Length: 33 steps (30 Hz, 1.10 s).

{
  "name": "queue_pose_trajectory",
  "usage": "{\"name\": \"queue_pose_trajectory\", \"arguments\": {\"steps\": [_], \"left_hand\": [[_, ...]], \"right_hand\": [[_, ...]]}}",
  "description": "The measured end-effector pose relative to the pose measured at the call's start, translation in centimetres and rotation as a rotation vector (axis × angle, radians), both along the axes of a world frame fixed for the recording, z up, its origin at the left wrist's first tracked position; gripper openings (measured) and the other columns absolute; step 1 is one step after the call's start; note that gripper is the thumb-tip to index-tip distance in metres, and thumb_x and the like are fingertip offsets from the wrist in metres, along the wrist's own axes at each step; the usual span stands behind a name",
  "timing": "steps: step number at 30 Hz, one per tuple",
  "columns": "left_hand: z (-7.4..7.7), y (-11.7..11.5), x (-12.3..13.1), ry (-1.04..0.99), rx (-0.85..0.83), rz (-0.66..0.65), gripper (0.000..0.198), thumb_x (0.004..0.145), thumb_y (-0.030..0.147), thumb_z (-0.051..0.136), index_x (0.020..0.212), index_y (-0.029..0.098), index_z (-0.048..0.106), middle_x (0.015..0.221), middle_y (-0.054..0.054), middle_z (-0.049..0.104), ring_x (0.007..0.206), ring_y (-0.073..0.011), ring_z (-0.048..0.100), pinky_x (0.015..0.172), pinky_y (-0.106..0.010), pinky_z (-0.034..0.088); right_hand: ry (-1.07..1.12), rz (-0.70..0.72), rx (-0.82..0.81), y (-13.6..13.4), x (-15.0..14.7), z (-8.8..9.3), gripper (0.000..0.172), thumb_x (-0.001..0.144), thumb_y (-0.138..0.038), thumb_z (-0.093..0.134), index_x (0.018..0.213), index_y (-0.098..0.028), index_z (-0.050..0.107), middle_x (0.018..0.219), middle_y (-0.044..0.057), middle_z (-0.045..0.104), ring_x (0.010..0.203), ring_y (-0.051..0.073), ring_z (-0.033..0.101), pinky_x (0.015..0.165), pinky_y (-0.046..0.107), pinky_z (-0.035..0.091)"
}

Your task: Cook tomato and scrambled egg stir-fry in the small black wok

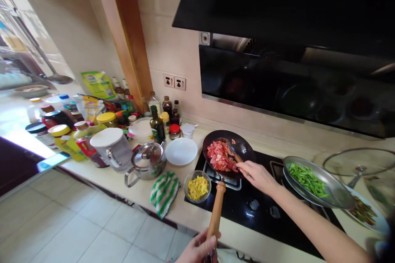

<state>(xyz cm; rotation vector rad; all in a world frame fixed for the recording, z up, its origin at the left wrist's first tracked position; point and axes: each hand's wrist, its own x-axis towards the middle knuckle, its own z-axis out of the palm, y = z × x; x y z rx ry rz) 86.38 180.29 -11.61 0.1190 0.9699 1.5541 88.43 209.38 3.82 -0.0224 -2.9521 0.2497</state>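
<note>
Our left hand (201,247) grips the wooden handle (217,209) of the wok (247,153) on the hob (233,201); our right hand (255,175) clasps a utensil (238,158). 1 glass bowl (187,190) crowds that handle's left, 1 pan (337,194) sits farther right. Lengthwise, the handle points towards us.

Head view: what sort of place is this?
A kitchen, probably a home one: a wok of chopped red food sits on a black hob, under a range hood, with bottles crowded along the counter.
</note>
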Motion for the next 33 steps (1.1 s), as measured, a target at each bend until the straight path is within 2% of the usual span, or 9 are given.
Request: {"name": "queue_pose_trajectory", "arguments": {"steps": [3,8,10,13,16,19,23,27,33], "left_hand": [[0.5,-0.1,0.2,-0.003,-0.017,-0.001,0.071,0.059,0.064,0.078,0.106,0.013,0.059,0.051,0.003,0.058,0.041,-0.0078,0.046,0.044,-0.021,0.025],[0.7,-0.3,0.0,-0.006,-0.015,-0.031,0.069,0.066,0.061,0.075,0.110,0.013,0.056,0.054,0.002,0.059,0.039,-0.0081,0.048,0.043,-0.022,0.027],[0.6,-0.2,-0.1,-0.014,-0.022,-0.047,0.075,0.061,0.063,0.077,0.111,0.012,0.055,0.053,0.002,0.058,0.040,-0.0078,0.047,0.043,-0.021,0.027],[0.9,-0.3,-0.1,-0.019,-0.022,-0.049,0.074,0.064,0.064,0.074,0.113,0.012,0.054,0.055,0.003,0.058,0.039,-0.0084,0.048,0.043,-0.022,0.026],[1.7,-0.7,0.1,-0.005,0.032,-0.044,0.073,0.067,0.062,0.073,0.117,0.013,0.051,0.059,0.003,0.059,0.039,-0.0085,0.049,0.043,-0.023,0.028],[1.7,-1.2,0.2,0.082,0.075,-0.112,0.084,0.066,0.058,0.076,0.128,0.013,0.044,0.061,0.002,0.061,0.044,-0.0094,0.051,0.046,-0.023,0.031],[0.4,-1.4,0.1,0.174,0.045,-0.164,0.092,0.063,0.059,0.078,0.133,0.014,0.040,0.059,0.004,0.058,0.050,-0.0086,0.048,0.047,-0.021,0.027],[-0.7,-1.1,0.0,0.262,0.059,-0.172,0.092,0.062,0.065,0.075,0.132,0.013,0.042,0.055,0.006,0.053,0.046,-0.0073,0.040,0.046,-0.022,0.023],[-0.8,-1.0,-0.3,0.260,0.030,-0.147,0.087,0.058,0.062,0.080,0.127,0.016,0.052,0.070,0.002,0.057,0.055,-0.0069,0.043,0.054,-0.022,0.027]], "right_hand": [[-0.078,0.103,0.028,-1.5,2.2,1.3,0.036,0.094,-0.023,0.036,0.114,-0.025,0.066,0.093,0.008,0.067,0.080,0.020,0.065,0.071,0.030,0.051],[-0.141,0.061,-0.056,-4.2,7.9,8.9,0.031,0.094,-0.031,0.043,0.113,-0.032,0.067,0.086,0.006,0.067,0.071,0.019,0.063,0.064,0.031,0.050],[-0.149,0.038,-0.113,-5.6,8.7,10.2,0.027,0.093,-0.033,0.047,0.108,-0.034,0.069,0.083,0.006,0.068,0.067,0.019,0.063,0.063,0.030,0.050],[-0.161,0.007,-0.071,-6.7,7.3,8.9,0.026,0.091,-0.030,0.047,0.098,-0.030,0.072,0.073,0.005,0.068,0.061,0.018,0.062,0.059,0.029,0.048],[-0.125,-0.109,0.011,-4.9,4.2,7.5,0.026,0.088,-0.028,0.047,0.096,-0.027,0.071,0.076,0.004,0.071,0.064,0.018,0.064,0.060,0.028,0.047],[0.006,-0.309,-0.037,-1.0,1.8,8.7,0.024,0.086,-0.031,0.050,0.095,-0.027,0.071,0.077,0.001,0.073,0.064,0.017,0.066,0.060,0.026,0.047],[0.147,-0.567,-0.289,2.7,-0.6,10.6,0.014,0.077,-0.029,0.058,0.074,-0.021,0.068,0.047,-0.002,0.062,0.038,0.013,0.057,0.045,0.023,0.042],[0.312,-0.748,-0.687,2.7,-3.0,7.4,0.015,0.079,-0.030,0.054,0.078,-0.018,0.063,0.043,-0.002,0.060,0.035,0.015,0.058,0.037,0.023,0.045],[0.355,-0.616,-0.797,-0.1,-2.0,3.6,0.036,0.083,-0.048,0.055,0.096,-0.016,0.065,0.054,-0.001,0.064,0.046,0.016,0.065,0.043,0.024,0.053]]}}
